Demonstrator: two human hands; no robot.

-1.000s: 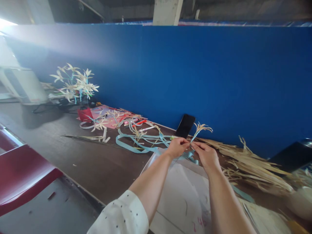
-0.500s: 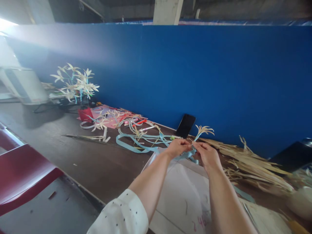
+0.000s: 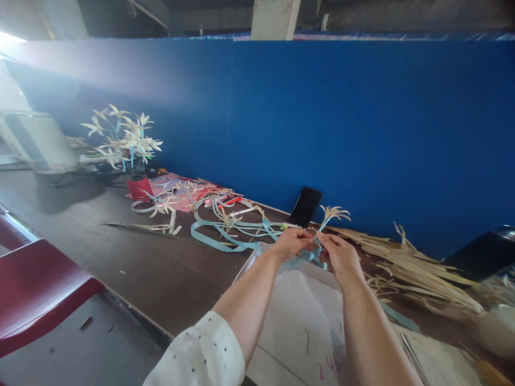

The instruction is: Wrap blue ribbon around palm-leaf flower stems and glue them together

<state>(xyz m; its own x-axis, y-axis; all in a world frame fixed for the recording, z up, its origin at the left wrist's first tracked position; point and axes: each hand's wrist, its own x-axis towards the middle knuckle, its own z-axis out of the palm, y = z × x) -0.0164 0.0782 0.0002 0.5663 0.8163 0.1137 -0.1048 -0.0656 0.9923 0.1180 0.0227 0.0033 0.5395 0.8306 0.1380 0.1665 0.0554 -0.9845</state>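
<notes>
Honestly, the thing I would worry about is the thin stem of that pale flower (image 3: 337, 213), pinched just below its blue-coloured neck. Should either pinch loosen, whatever is wound there could slacken and unroll; a hard twist might bend the stem or fray the narrow petals. The loose blue ribbon (image 3: 209, 242) looks a likely culprit too: its loops sprawl towards the table's (image 3: 140, 284) far edge, among scraps, and a tug could snag them (I can't make out whether any of it runs up to the flower).

The flower is held up near the far edge, tilted to the right, its petals showing against the blue partition (image 3: 362, 118), with a dark phone (image 3: 306, 206) just beyond. Both forearms reach out from the near edge over a pale board (image 3: 295, 316). The left hand (image 3: 293, 242) comes in from the side, thumb and fingers pinching at the stem's lower end, though the exact contact is hidden. The right hand (image 3: 339, 254) is bent inward, thumb and forefinger pressed on the stem just above, fingertips nearly meeting the left's.
</notes>
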